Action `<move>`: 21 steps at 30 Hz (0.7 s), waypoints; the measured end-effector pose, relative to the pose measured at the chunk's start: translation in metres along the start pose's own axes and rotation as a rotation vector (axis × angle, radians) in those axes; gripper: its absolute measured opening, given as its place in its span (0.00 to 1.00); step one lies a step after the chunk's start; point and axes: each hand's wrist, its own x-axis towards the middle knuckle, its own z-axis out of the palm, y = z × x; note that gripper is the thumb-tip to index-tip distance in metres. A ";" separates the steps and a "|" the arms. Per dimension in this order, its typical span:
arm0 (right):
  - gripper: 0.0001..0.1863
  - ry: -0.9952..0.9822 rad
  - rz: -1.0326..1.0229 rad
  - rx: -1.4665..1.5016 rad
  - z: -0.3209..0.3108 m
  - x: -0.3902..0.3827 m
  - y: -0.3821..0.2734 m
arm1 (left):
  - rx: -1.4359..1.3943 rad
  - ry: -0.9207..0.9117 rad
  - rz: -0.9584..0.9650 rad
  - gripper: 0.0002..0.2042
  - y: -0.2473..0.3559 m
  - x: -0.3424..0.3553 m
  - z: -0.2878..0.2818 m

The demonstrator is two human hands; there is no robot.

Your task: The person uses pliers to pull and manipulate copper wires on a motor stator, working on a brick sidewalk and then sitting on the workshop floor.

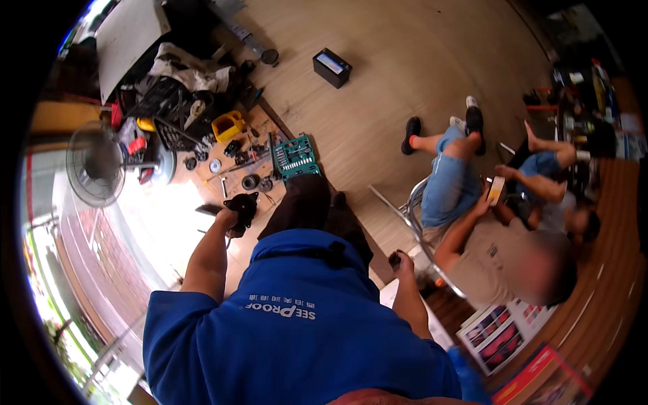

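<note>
My left hand is closed around a black round part with mounting ears, held out beside my left leg. It looks like a flanged motor or housing; its exact kind does not show. On my right side, my right hand grips a small dark piece, too small to name. Ahead of my left hand, a board on the floor carries loose parts, among them a black ring-shaped part and a small hammer-like tool. A teal case of sockets lies unfolded by my feet.
A car-type battery stands on the floor ahead. At left are a fan, a yellow container and a black crate. To the right a person on a metal-framed chair holds a phone; another person sits beyond, near a wooden counter.
</note>
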 end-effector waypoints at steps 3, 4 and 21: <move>0.05 -0.050 0.015 -0.023 0.080 0.048 -0.089 | 0.065 0.002 -0.029 0.21 -0.009 0.008 0.016; 0.05 -0.116 -0.008 -0.095 0.105 0.063 -0.117 | 0.161 0.001 0.022 0.20 -0.005 0.010 0.022; 0.04 -0.360 0.133 -0.752 0.463 0.233 -0.338 | -0.701 0.017 -0.332 0.22 0.143 0.048 -0.032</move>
